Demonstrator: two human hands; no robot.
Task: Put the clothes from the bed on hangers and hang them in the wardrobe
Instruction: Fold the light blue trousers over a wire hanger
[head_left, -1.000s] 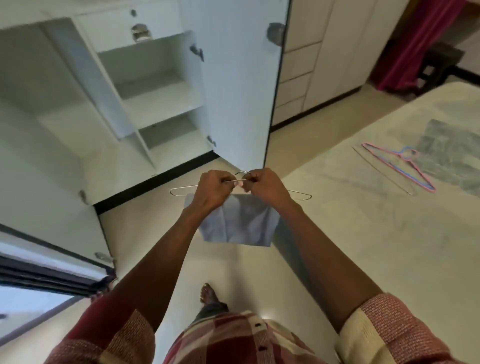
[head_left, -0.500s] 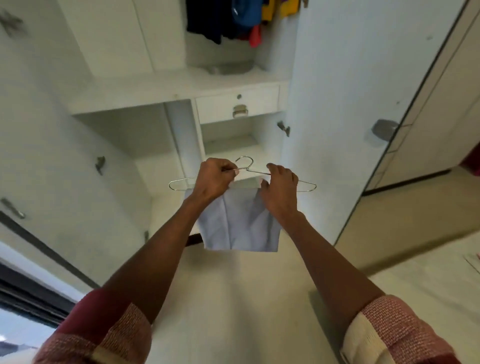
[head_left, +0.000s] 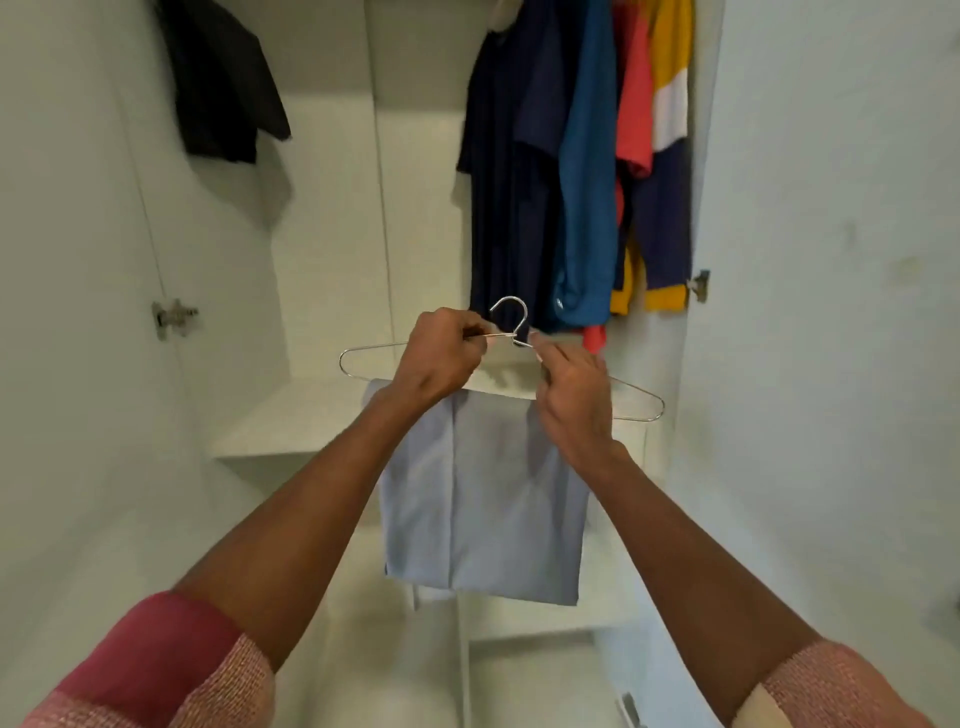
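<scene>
A dark garment (head_left: 223, 88) is hanging at the far left inside the wardrobe (head_left: 332, 208). The left hand (head_left: 441, 358) is gripping the wire hanger (head_left: 511, 312) just left of its hook, fingers curled round the wire. Folded light-blue trousers (head_left: 483, 499) are draping over the hanger's bar, in front of the wardrobe shelf. The right hand (head_left: 571, 400) is pinching the wire at the hook's base. Coloured shirts (head_left: 587, 156) are hanging at the far right.

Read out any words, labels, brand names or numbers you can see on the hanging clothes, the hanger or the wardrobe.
No readable text anywhere in this view.
Blue hanging shirt: a small pale mark near its lower hem, too small and blurred to read.
Folded light blue garment on the silver wire hanger: plain, no label showing.
White wardrobe door: no lettering.
</scene>
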